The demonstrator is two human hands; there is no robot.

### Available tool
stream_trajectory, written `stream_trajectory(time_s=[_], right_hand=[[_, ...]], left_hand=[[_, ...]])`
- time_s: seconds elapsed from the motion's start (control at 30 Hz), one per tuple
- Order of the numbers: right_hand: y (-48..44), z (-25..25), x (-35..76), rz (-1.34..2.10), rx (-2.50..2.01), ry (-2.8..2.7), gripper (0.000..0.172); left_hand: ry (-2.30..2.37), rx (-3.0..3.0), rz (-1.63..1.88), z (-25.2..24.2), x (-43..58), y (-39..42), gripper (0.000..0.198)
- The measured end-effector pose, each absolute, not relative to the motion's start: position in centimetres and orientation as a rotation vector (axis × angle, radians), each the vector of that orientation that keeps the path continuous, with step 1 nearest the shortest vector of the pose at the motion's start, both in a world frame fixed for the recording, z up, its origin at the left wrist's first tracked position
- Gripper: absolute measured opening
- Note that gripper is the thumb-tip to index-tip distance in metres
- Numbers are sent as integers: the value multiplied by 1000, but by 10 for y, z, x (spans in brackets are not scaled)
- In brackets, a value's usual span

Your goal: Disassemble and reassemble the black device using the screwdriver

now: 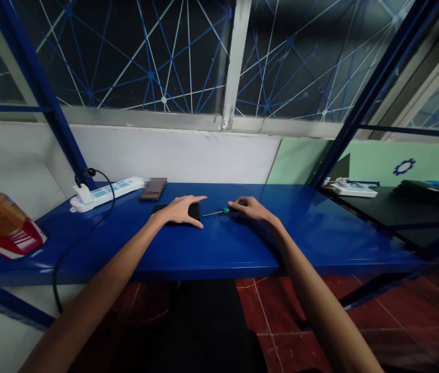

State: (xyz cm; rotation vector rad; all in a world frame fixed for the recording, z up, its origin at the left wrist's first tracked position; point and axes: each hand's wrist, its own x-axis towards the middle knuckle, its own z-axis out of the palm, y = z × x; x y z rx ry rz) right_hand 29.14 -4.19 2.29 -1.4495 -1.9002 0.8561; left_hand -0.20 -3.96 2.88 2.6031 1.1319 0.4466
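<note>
1. Two bare hands in view, both at a blue table (219, 248).
2. Left hand (176, 210): lies over a black flat object (194, 211), reaching past its right end. Keeps thumb and index finger wide apart in a C around that end; can't tell if pressing or gripping with the rest.
3. Black flat object: sits on the table, mostly hidden under the left hand.
4. Right hand (253, 207): holds a screwdriver (226, 210) by the handle, fingers narrow around it.
5. Screwdriver: points left between the hands, tip near the object's right end. Can't tell if touching.
6. Beyond the left hand: phone (153, 190), partly pixelated, near a white power strip (104, 196).
7. Black cable (54, 274): runs from the strip's plug over the table's front edge.
8. Far left: container (3, 220) with amber contents, red-and-white label.
9. Far right: black table (378, 210) with white item (353, 190) on top.
</note>
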Motion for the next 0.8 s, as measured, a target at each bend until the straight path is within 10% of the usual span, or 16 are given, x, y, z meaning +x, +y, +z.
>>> stream_trajectory(time_s=[0.8], right_hand=[[-42, 23, 291, 656, -1455, -1969, 55]], left_hand=[[1178, 2632, 452, 26, -5, -37, 74]])
